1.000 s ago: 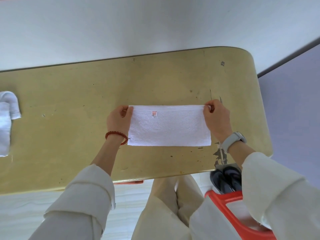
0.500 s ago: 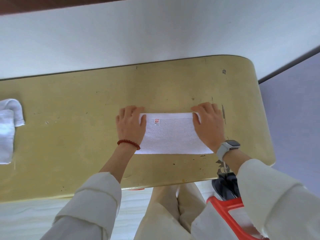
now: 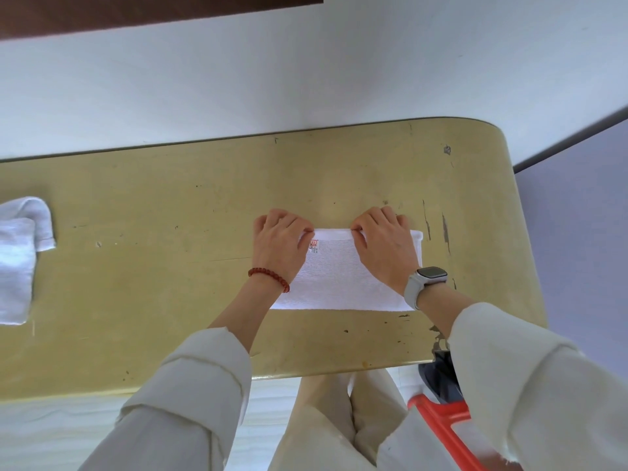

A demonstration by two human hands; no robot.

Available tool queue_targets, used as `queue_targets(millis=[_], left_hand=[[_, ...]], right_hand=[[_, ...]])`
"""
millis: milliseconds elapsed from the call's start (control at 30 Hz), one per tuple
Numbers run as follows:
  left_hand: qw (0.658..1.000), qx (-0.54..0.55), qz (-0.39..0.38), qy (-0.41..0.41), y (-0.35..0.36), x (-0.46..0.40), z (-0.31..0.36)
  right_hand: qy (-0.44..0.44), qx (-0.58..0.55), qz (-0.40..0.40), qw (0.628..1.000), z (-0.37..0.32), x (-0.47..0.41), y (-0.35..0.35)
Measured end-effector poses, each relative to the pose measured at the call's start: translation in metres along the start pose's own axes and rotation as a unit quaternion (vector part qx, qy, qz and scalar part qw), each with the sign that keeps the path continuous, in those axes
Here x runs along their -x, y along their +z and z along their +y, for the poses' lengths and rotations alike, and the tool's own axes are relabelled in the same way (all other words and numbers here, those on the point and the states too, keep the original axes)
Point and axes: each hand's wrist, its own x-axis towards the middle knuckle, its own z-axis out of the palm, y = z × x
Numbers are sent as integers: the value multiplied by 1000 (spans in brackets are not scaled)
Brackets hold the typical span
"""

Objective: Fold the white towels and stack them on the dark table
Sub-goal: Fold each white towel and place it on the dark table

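A white towel point(image 3: 339, 280), folded into a flat rectangle with a small red label near its far edge, lies on the olive-yellow table point(image 3: 170, 266) close to the right end. My left hand point(image 3: 280, 246) and my right hand point(image 3: 384, 249) sit side by side on its far edge. Both hands have their fingers curled over that edge and their thumbs on top, pinching it. The towel's left end is hidden under my left hand and wrist.
A second white towel point(image 3: 17, 260) lies loosely folded at the table's left end, partly out of frame. A white wall runs behind the table. A red plastic frame point(image 3: 441, 426) and a dark shoe point(image 3: 438, 379) are below the table's near right corner.
My hands went from pinching the towel's far corners to pressing flat, then slid inward. Now they are close together with fingers curled over the far edge.
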Motion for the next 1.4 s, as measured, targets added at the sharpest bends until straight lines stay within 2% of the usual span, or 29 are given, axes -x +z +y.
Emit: queue_targets(millis=[133,267,367,467,600,700,900,1100,1267,1400], left_hand=[[1000,-9,-14,-13,-2,-5,3],[997,-10,-59,-56,-3,-10,7],[995,-8,-55,-84,-4,-9,15],[996,-20,-24,-82,-8,8,24],[995,-59,-61,-49,-5,53,38],[989,-91,-109,-49,1,81,37],[981,-155,-110,-40,-5,75,3],[974,-119,-91,-167,-22,67,-21],[992,-103,-10,-75,-17,96,11],[998,-41,-44,-2,2,133,37]], right_hand=[[1,-2,-9,1000,2,-4,2],[12,-6,-8,1000,2,-7,3],[-10,-3,23,1000,4,-7,1],[-45,-14,49,998,16,1,-7],[-67,-16,58,996,44,30,-19],[-45,-10,19,999,60,46,-24],[-75,-49,-59,994,41,67,-28],[-203,-93,-142,964,17,97,-15],[-270,-60,-174,945,22,90,-15],[-295,-42,-187,936,26,80,-16]])
